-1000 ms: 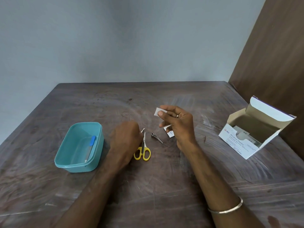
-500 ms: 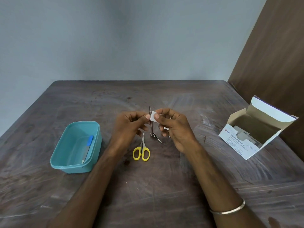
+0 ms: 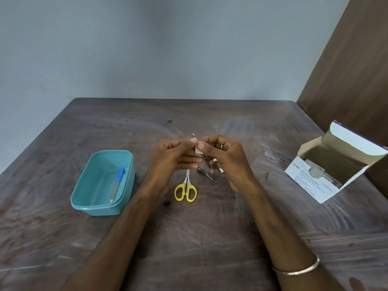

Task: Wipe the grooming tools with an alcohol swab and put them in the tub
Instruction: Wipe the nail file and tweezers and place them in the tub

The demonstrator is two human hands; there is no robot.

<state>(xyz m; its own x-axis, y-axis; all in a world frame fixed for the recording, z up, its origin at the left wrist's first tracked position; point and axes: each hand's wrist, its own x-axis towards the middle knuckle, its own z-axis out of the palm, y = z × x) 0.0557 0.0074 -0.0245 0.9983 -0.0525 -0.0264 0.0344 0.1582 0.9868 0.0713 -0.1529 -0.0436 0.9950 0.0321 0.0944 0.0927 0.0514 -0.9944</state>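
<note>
My left hand [image 3: 170, 156] holds a thin metal tool [image 3: 205, 161] tilted above the table, its tip poking out over my fingers. My right hand [image 3: 228, 160] pinches a small white alcohol swab [image 3: 198, 151] against that tool, thumb on top. Below the hands lie yellow-handled scissors [image 3: 185, 191] and a small metal clipper-like tool [image 3: 204, 174]. The teal tub [image 3: 100, 208] stands to the left with a blue-handled nail file [image 3: 117, 185] inside.
An open white box of alcohol swabs [image 3: 315, 179] sits at the right edge of the brown wooden table [image 3: 189, 238]. A torn swab wrapper [image 3: 220, 170] lies under my right hand. A brown panel rises at the far right.
My left hand lifted the thin metal tool off the table and brought it to the swab. Both hands have closed together, the tool has tilted, and the swab now wraps it.
</note>
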